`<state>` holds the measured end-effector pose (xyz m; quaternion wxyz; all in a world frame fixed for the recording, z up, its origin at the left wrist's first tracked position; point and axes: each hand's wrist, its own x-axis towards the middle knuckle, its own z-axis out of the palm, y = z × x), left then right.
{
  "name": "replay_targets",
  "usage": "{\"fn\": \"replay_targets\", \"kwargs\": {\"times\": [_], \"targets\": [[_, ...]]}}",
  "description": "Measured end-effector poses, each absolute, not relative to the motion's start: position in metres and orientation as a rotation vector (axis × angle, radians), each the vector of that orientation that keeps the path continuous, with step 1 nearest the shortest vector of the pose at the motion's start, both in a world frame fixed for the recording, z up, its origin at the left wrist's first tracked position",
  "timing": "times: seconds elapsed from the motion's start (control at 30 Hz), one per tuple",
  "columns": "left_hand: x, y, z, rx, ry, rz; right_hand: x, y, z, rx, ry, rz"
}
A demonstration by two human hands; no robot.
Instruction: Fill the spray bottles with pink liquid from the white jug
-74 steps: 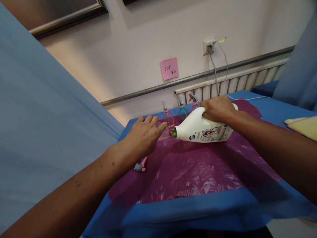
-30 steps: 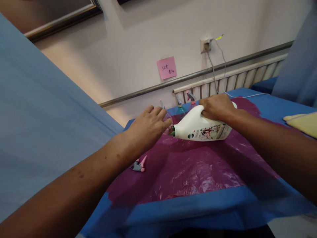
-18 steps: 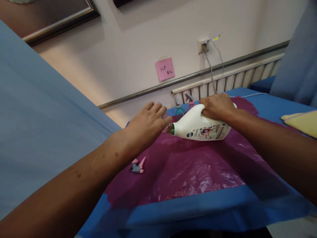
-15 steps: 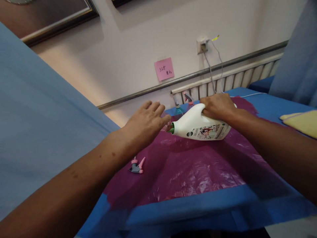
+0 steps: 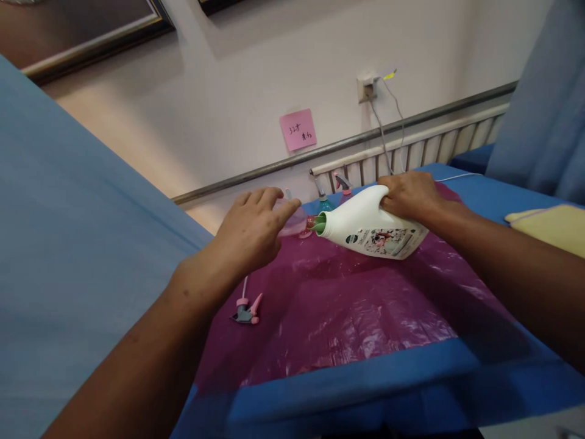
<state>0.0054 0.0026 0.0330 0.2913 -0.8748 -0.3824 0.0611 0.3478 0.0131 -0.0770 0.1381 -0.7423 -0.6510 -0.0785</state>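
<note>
My right hand (image 5: 406,194) grips the handle of a white detergent jug (image 5: 370,222), tipped nearly on its side. The green-lined mouth of the jug meets the neck of a clear pink spray bottle (image 5: 295,221), which is tilted with its neck toward the jug. Around the far side of that bottle curls my left hand (image 5: 253,228), thumb on top; the hand covers part of the bottle. A grey-and-pink spray head (image 5: 247,311) with its tube lies on the purple plastic sheet (image 5: 347,305), below my left hand.
Behind the jug stand a teal spray bottle (image 5: 325,202) and a pink one with a trigger (image 5: 343,186). A yellow cloth (image 5: 551,227) lies at the right on the blue-covered table (image 5: 479,189). Blue curtains (image 5: 82,244) hang at both sides. A radiator and cables line the wall.
My left hand has shifted left, uncovering more of the pink bottle and its neck. The jug stays tipped in my right hand. The view has moved slightly.
</note>
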Motion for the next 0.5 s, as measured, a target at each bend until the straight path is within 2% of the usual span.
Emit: {"fn": "replay_targets", "kwargs": {"times": [0.23, 0.5], "targets": [[-0.009, 0.012, 0.006, -2.554, -1.198, -0.171, 0.362, 0.011, -0.084, -2.201, -1.818, -0.229], [-0.006, 0.009, -0.072, -2.860, -1.771, -0.892, 0.400, 0.003, -0.111, -2.186, -1.584, -0.201]]}}
